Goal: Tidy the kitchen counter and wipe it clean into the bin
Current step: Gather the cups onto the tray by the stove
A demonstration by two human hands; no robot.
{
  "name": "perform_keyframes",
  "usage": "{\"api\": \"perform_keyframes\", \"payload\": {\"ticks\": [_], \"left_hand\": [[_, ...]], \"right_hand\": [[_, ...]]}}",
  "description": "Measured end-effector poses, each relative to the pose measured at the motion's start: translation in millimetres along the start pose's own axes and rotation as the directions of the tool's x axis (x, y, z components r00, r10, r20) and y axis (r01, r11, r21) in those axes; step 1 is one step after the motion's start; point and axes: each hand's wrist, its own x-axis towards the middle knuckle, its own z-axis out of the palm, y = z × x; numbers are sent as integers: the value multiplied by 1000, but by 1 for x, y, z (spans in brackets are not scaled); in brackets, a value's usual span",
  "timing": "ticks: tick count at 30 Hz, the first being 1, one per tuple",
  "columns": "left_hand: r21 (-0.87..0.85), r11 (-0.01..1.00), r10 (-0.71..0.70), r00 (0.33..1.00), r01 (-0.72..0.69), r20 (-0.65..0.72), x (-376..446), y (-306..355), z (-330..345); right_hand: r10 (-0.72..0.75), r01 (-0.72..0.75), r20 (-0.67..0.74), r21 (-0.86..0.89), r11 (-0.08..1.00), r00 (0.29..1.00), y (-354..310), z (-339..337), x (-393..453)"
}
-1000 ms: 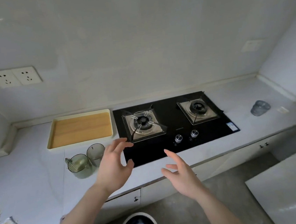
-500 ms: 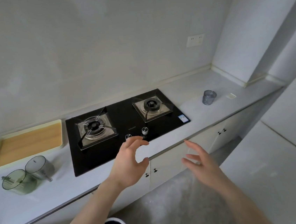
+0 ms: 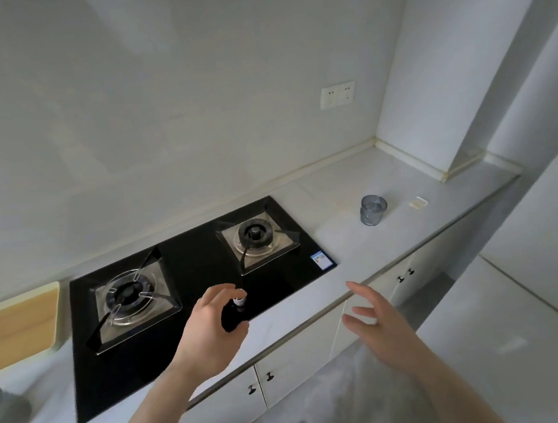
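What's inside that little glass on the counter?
The glass stands alone on the counter, right of the stove. It looks empty, but it is tinted and small here, so clear liquid cannot be ruled out.

— Colours past the left hand (image 3: 210,325)?
— Glossy black gas hob (image 3: 191,310), silver-grey plates round dark burners, blue-and-white sticker (image 3: 321,261) at the corner nearest the right hand (image 3: 383,328).
— Beyond the right hand?
— Pale grey countertop (image 3: 341,225), faintly marbled; smoky blue-grey tumbler (image 3: 373,209); small cream packet (image 3: 418,202) just beside.
— Far side of the left hand?
— Honey-coloured wooden tray (image 3: 11,329), cream rim.
— Below both hands?
— White cabinet doors (image 3: 296,361), black knobs; mottled grey floor (image 3: 342,401).
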Motion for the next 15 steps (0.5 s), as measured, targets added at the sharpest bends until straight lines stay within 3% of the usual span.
{"api": "perform_keyframes", "payload": {"ticks": [6,15], "left_hand": [[-4,999,52,998,-52,29,88,3,12],[-20,997,70,994,-69,89,192,27,35]], "right_hand": [[47,-52,-80,-60,997,996,6,-38,72],[97,-100,-78,-39,994,992,34,-97,166]]}}
